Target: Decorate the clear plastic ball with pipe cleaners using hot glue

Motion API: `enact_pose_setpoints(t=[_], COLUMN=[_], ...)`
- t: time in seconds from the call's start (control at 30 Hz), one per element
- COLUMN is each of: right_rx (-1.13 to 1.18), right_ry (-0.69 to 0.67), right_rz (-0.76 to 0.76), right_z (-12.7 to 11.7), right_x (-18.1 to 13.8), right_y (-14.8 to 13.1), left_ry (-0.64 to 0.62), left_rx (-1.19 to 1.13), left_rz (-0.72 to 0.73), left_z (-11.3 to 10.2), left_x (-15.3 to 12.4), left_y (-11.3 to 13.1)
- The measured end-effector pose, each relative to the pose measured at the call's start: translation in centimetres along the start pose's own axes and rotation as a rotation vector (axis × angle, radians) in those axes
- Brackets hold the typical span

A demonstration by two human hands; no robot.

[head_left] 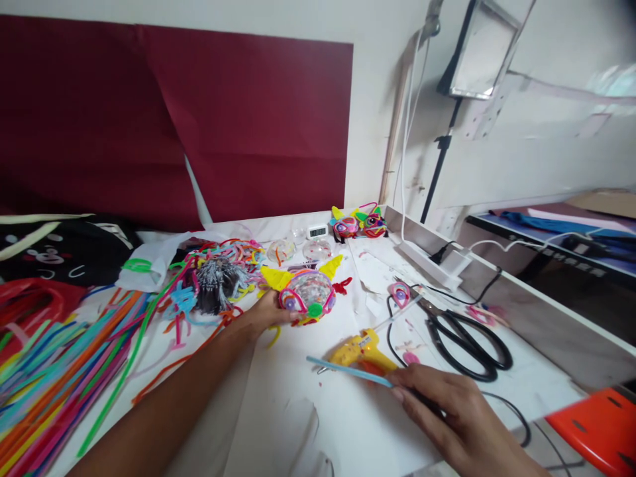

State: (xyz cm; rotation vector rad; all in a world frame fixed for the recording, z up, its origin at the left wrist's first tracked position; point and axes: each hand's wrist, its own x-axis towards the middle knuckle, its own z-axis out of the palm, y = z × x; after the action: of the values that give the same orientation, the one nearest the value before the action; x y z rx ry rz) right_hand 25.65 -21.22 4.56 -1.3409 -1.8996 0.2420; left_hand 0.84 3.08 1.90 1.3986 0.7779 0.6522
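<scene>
My left hand (265, 313) grips a clear ball (307, 292) decorated with pipe cleaners, yellow horns, eyes and a green dot, resting on the white table (308, 424). My right hand (450, 414) is closed around a light blue pipe cleaner (348, 371) that points left across the table. A yellow glue gun (358, 349) lies just beyond my right hand, its nozzle aimed right.
Large black scissors (467, 338) lie to the right beside black cables. A heap of coloured pipe cleaners (59, 377) covers the left side. A finished decorated ball (358, 224), small clear balls and a white timer sit at the back. A power strip (427, 262) lies along the right ledge.
</scene>
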Motion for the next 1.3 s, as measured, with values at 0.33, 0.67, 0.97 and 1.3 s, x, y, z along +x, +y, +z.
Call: enact_pose_setpoints(t=[0.33, 0.67, 0.97, 1.3], right_rx=[-0.011, 0.398, 0.889, 0.874], right_ry=[-0.008, -0.070, -0.086, -0.056], right_rz=[0.019, 0.392, 0.526, 0.507], right_z=[-0.3, -0.6, 4.6, 5.2], right_x=[-0.1, 5.7, 12.9, 13.6], right_y=[0.2, 0.0, 0.9, 0.4], left_ry=[0.076, 0.130, 0.110, 0.042], left_rx=[-0.035, -0.099, -0.132, -0.256], left_rz=[-0.010, -0.003, 0.029, 0.163], left_z=[-0.4, -0.4, -0.4, 0.4], left_x=[0.2, 0.1, 0.1, -0.4], left_y=[-0.4, -0.6, -1.0, -0.4])
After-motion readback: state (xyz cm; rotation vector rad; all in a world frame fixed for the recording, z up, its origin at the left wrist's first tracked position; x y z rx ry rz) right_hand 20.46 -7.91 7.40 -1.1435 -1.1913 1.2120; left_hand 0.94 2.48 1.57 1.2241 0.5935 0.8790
